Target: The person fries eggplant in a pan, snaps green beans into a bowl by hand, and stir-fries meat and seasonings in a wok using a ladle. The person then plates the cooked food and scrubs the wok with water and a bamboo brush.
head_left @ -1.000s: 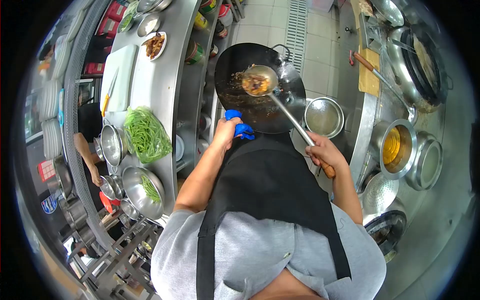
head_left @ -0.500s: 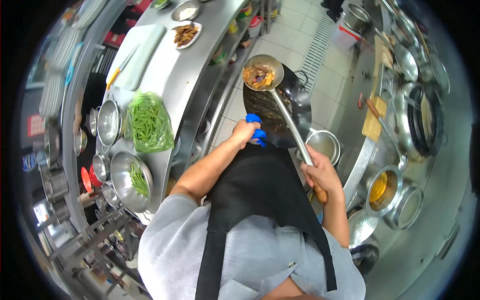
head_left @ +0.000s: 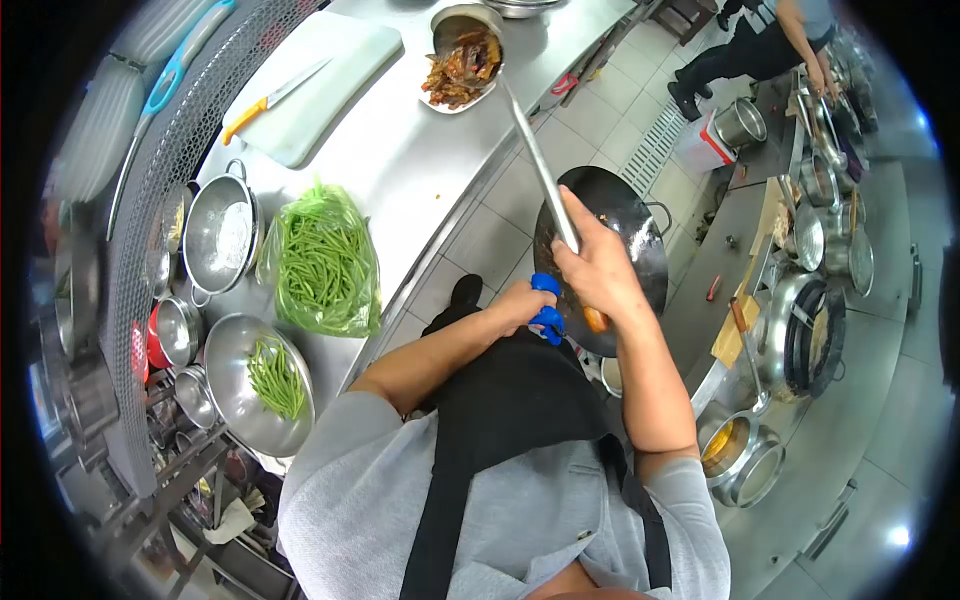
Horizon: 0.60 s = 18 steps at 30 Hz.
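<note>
My right hand (head_left: 598, 262) is closed round the long ladle (head_left: 534, 150), whose wooden end shows below the fist. The ladle's bowl is tipped over a small white plate (head_left: 478, 103) on the steel counter. Brown-glazed food pieces (head_left: 460, 72) lie in the bowl's mouth and heaped on the plate. My left hand (head_left: 522, 304) grips a blue cloth (head_left: 547, 308) at the near edge of the black wok (head_left: 632, 235). The wok's handle is hidden there. Dark sauce residue coats the wok, which is held above the floor.
A cutting board (head_left: 335, 90) with a yellow-handled knife (head_left: 270, 100), a bag of green beans (head_left: 325, 262) and a steel bowl of beans (head_left: 225, 370) are on the left counter. The stove side (head_left: 725, 300) with pots runs along the right. Another person (head_left: 750, 55) stands at the far right.
The ladle has moved left from above the wok to the plate and tipped, and the food heap there has grown. My body has turned toward the counter. Another person has come into view.
</note>
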### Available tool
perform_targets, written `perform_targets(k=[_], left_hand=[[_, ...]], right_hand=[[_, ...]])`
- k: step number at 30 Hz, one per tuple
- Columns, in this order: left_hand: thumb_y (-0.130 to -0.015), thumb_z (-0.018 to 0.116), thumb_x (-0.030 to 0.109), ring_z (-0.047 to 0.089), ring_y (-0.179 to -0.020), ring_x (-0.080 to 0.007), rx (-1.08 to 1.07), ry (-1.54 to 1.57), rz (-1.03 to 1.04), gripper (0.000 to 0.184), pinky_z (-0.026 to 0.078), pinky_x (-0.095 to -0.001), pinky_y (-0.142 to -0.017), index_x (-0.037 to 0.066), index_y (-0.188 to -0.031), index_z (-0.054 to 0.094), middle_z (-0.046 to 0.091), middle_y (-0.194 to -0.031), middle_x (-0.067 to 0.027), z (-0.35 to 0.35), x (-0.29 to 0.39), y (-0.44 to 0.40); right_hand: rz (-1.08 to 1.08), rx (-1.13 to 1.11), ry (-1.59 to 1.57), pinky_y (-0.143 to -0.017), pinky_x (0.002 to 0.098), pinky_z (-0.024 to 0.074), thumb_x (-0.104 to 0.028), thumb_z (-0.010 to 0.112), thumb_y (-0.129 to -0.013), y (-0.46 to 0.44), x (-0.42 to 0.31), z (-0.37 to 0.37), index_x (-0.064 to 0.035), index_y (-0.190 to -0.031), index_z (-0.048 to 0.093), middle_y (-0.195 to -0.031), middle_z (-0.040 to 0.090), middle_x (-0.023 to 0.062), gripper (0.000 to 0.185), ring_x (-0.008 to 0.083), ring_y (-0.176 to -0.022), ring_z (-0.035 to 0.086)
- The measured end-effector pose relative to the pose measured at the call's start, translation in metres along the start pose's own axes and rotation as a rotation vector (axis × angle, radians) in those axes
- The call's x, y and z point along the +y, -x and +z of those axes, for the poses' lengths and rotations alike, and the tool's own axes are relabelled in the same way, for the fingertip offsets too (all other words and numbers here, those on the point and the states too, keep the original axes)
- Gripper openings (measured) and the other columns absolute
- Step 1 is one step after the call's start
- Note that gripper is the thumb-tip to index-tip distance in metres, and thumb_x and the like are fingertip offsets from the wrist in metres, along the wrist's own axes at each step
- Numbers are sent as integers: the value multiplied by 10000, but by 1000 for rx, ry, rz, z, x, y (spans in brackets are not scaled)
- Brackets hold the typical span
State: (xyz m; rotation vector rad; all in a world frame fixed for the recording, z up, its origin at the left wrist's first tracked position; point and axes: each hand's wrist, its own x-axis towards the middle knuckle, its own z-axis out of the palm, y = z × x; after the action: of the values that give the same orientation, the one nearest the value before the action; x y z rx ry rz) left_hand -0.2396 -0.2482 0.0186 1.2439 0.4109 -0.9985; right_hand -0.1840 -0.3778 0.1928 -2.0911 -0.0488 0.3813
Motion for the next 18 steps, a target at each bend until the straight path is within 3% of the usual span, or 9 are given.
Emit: perform_targets(k=[1, 2, 5, 6, 12, 16, 18], left_hand=[[-845, 705, 161, 649, -614, -170, -29, -3, 2, 157, 530, -340, -530, 4, -855, 692, 659, -753, -74, -6, -1, -7], [-849, 702, 158, 646, -615, -171, -59, -8, 1, 150, 528, -339, -530, 8, -857, 692, 657, -749, -71, -13, -5, -17], [-864, 692, 155, 643, -621, -171, -118, -5, 19, 144, 528, -339, -537, 11, -867, 692, 653, -745, -66, -30, 6, -24], [-869, 689, 154, 643, -623, -171, -136, 2, 22, 144, 529, -339, -539, 11, -871, 692, 652, -745, -64, -34, 8, -23], [-878, 690, 161, 643, -618, -172, -190, 9, 17, 162, 528, -335, -537, -1, -873, 690, 659, -745, -79, -56, 20, -33], [-882, 688, 148, 645, -624, -170, -201, 2, -5, 157, 505, -322, -520, -8, -864, 680, 660, -749, -87, -64, 25, -32], [-886, 683, 144, 649, -630, -167, -199, -15, -5, 158, 498, -319, -514, -13, -875, 675, 663, -758, -91, -67, 33, -29]], right_hand=[[-32, 11, 171, -776, 407, 556, -54, 649, -882, -15, -5, 7, -19, -1548, 466, -926, 702, 217, 691, 338, -769, 697], [-89, 32, 256, -866, 481, 549, -41, 650, -853, -27, -7, 12, -27, -1543, 474, -1043, 696, 300, 712, 456, -920, 689], [-203, 130, 353, -942, 435, 544, -44, 674, -864, -44, 3, 31, -59, -1542, 492, -1169, 700, 290, 703, 407, -1021, 704], [-100, 123, 339, -1021, 460, 508, -27, 662, -863, -45, -4, 35, -73, -1538, 503, -1252, 678, 290, 696, 425, -1172, 661], [-86, 228, 311, -1003, 447, 521, -15, 653, -870, -41, -25, 46, -96, -1536, 515, -1258, 687, 247, 686, 413, -1147, 670], [23, 103, 405, -954, 436, 547, -19, 649, -878, -38, -40, 37, -144, -1536, 529, -1209, 699, 225, 681, 399, -1092, 689], [-17, 188, 363, -938, 437, 552, -23, 655, -878, -33, -34, 49, -151, -1538, 529, -1175, 705, 212, 684, 396, -1056, 694]])
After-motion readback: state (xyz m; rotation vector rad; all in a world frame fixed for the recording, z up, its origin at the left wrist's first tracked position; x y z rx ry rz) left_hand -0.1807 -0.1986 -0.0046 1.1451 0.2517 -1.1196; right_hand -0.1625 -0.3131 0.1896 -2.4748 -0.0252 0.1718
